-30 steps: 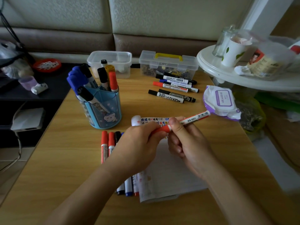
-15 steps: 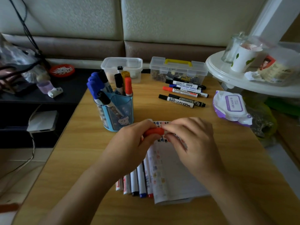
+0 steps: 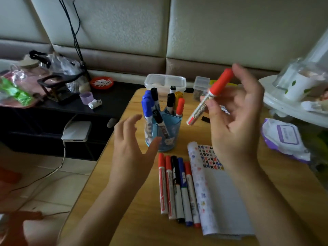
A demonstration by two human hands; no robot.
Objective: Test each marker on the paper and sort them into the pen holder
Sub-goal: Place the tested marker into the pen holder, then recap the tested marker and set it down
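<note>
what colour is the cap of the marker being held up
Red cap, clearest in the head view.

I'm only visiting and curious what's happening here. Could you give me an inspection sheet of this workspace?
Surface: wooden table, in dim light.
Job's things: capped red marker raised above the table; blue pen holder with markers standing in it; five markers, capped, lying in a row beside the paper.
Clutter: wipes pack; clear box behind the holder.
Hands: left hand open, holding nothing, next to the holder; right hand pinches the red marker.
Cables: black cables hang down the wall; white cable trails on the floor.
Surroundings: padded wall; cluttered side shelf; white round table.
</note>
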